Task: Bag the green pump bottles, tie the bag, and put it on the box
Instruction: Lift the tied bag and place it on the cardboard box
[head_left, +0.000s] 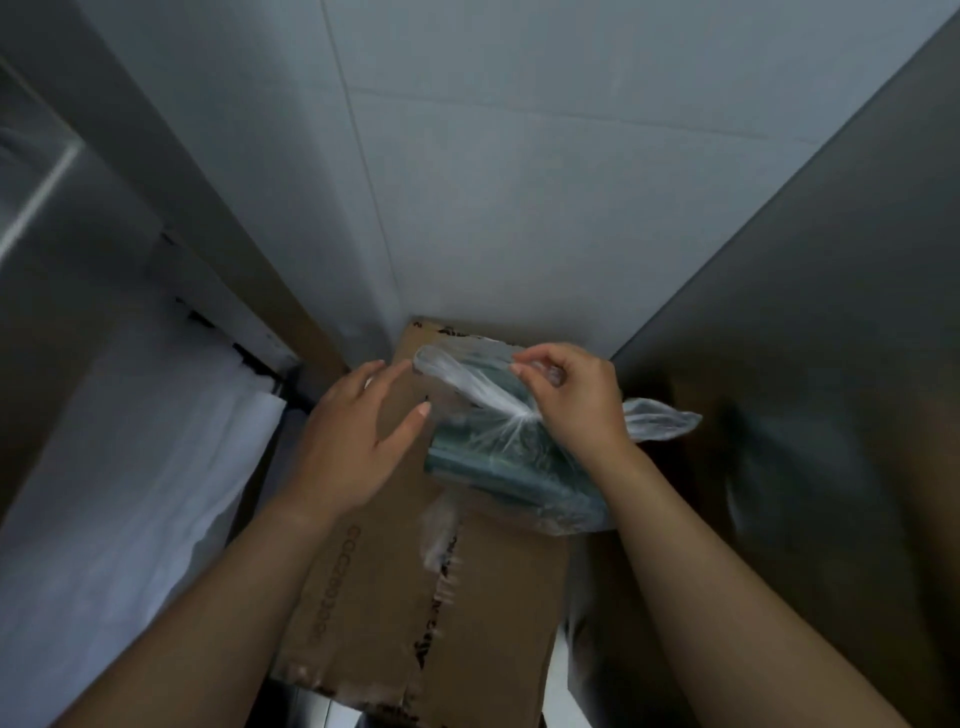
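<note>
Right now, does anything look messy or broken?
Yes, a bit. The cardboard box has torn, ragged tape along its middle seam. The bag of green pump bottles lies slanted, sticking out over the box's right edge. Nothing looks spilled.

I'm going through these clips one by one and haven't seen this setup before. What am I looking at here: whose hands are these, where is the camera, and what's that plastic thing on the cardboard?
There is no machine here. A person wears a wide-angle camera on the head, which looks forward and down, so both arms reach into the picture from the bottom edge.

In front of the person is a taped cardboard box, pushed against a pale wall. On its top lies a clear plastic bag with dark green items inside, most likely the green pump bottles, though blur hides their shape.

The right hand pinches the gathered bag near its neck, where the plastic is bunched tight; loose ends stick out on both sides. Whether a knot is finished cannot be told. The left hand is open, fingers spread, over the box beside the bag, holding nothing.
</note>
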